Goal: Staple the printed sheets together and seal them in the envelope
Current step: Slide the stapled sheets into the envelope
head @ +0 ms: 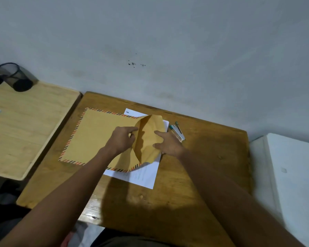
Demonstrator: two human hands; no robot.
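A brown envelope point(100, 138) edged in red-and-black stripes is laid on the worktop point(203, 157) over white printed sheets point(143, 177). Its raised flap point(148, 136) is pinched by the left hand point(121, 139); the right hand's point(168, 143) straight fingers point(159, 133) are pressed against it. A stapler point(178, 132) is seen just beyond them.

Dim, soft focus; arm shadows on desk point(194, 184); wide-angle edge bending.
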